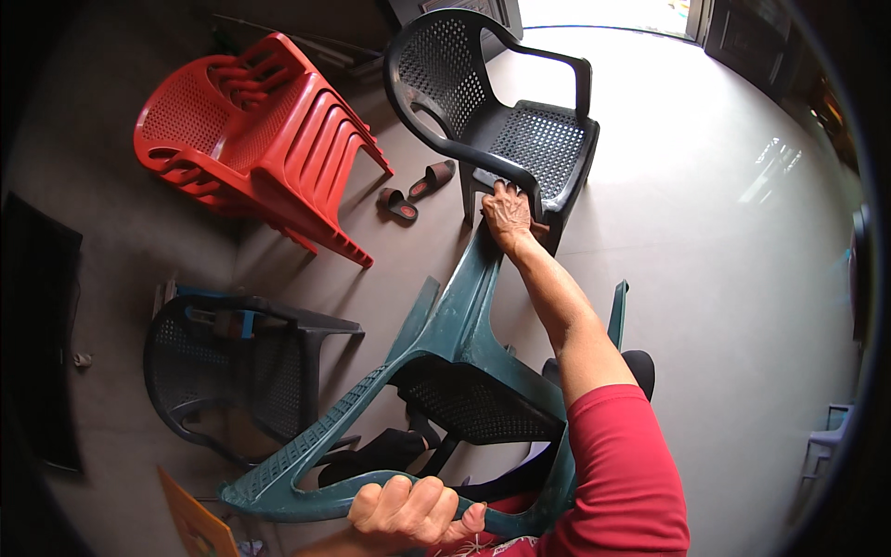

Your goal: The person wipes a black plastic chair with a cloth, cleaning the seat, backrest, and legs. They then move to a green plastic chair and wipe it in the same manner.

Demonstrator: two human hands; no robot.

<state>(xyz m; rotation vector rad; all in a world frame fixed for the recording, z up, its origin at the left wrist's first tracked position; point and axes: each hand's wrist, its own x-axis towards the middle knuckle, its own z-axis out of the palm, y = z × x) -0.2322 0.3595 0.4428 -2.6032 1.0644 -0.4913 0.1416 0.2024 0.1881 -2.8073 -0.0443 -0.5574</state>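
A dark green plastic armchair (pixel 455 320) is tipped over in front of me, its legs pointing away. My left hand (pixel 418 509) is wrapped round its armrest at the lower edge. Stretched far forward, my right hand (pixel 506 213) is closed at the end of one green leg. A small brownish bit shows beside the palm, and what the fingers hold is partly hidden. Just beyond that hand stands an upright black plastic armchair (pixel 538 144) with a perforated seat and back.
Stacked red plastic armchairs (pixel 297 139) stand at the far left, with brown slippers (pixel 399 204) beside them. Nearer left is another black armchair (pixel 278 371) with a blue item on it. A flat orange board (pixel 200 515) is at the lower left. Bright light enters through a doorway (pixel 608 14).
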